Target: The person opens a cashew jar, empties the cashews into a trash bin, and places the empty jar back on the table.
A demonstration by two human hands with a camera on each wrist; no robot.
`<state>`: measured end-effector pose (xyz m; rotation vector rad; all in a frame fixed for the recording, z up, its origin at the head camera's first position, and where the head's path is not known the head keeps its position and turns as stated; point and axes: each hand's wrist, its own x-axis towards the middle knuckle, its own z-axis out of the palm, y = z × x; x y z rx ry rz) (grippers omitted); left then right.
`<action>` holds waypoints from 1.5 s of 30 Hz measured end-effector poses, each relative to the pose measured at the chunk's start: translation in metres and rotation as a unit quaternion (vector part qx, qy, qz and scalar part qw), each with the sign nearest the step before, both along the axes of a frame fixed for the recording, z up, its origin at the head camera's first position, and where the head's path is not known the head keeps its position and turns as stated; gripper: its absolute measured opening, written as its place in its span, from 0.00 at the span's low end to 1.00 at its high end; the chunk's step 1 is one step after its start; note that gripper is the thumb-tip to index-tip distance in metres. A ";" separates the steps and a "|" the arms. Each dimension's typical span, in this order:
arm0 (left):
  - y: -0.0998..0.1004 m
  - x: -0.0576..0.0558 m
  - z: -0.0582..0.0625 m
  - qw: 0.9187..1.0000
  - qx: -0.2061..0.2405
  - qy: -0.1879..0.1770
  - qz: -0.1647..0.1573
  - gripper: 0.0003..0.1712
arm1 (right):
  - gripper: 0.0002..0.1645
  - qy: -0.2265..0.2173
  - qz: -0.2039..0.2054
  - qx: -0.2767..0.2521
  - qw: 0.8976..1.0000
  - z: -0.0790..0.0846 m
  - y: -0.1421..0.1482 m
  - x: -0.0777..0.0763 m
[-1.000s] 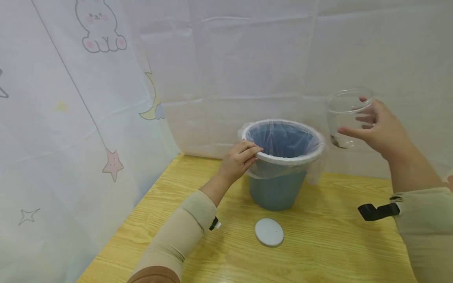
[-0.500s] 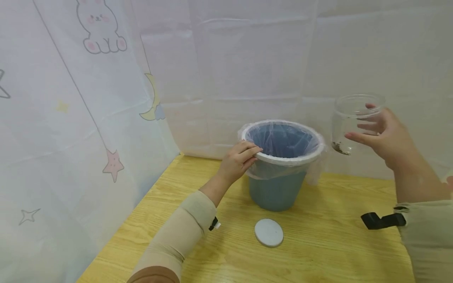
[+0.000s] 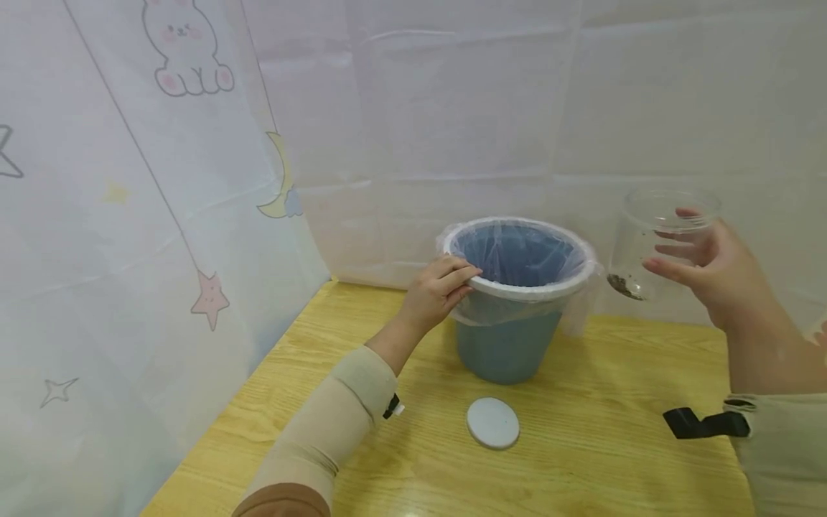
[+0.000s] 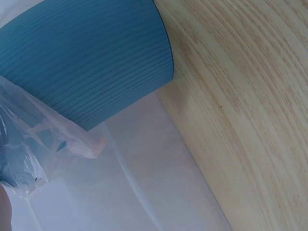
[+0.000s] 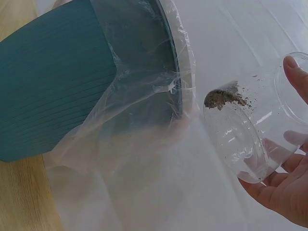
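Note:
My right hand [image 3: 723, 280] grips a clear plastic jar [image 3: 665, 248], upright and slightly tilted, to the right of the bin. A small heap of dark brown crumbs [image 5: 225, 98] lies at the jar's bottom edge, with specks on the wall. The jar's top has no lid on it. My left hand [image 3: 436, 291] holds the near left rim of a blue trash bin [image 3: 507, 345], fingers over the white rim. A thin clear liner bag [image 5: 144, 91] is folded over that rim. The left wrist view shows mostly the bin's ribbed side and a bit of that hand.
A round white lid [image 3: 493, 423] lies flat on the yellow wood-grain table [image 3: 581, 438] in front of the bin. A pale sheet [image 3: 426, 129] hangs close behind the bin, and a printed sheet [image 3: 84, 287] hangs along the left side.
My right hand has lowered the jar and drawn it rightward, away from the bin, bringing it more upright. My left hand stays on the rim; bin and lid have not moved.

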<state>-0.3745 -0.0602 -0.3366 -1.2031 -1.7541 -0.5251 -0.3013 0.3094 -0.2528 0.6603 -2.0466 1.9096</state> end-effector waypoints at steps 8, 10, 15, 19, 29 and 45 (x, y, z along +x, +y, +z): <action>0.001 -0.001 -0.001 1.000 0.001 0.001 0.007 0.16 | 0.25 0.022 0.034 0.011 0.999 -0.016 0.004 0.004; 0.001 -0.001 -0.001 1.000 0.001 0.002 0.008 0.16 | 0.36 0.020 0.072 -0.022 0.997 -0.022 0.005 0.004; 0.003 -0.002 -0.001 1.000 0.002 0.003 0.007 0.16 | 0.45 0.026 0.104 -0.034 0.994 -0.031 0.008 0.006; 0.003 -0.001 0.000 1.000 0.000 0.004 0.007 0.16 | 0.44 0.025 0.123 -0.025 0.992 -0.039 0.009 0.010; 0.002 -0.001 0.000 1.000 0.001 0.001 0.004 0.16 | 0.44 0.031 0.231 -0.039 0.972 -0.063 0.008 0.012; 0.001 -0.001 -0.001 1.000 0.002 0.006 0.006 0.16 | 0.46 0.037 0.230 -0.019 0.972 -0.093 0.000 0.022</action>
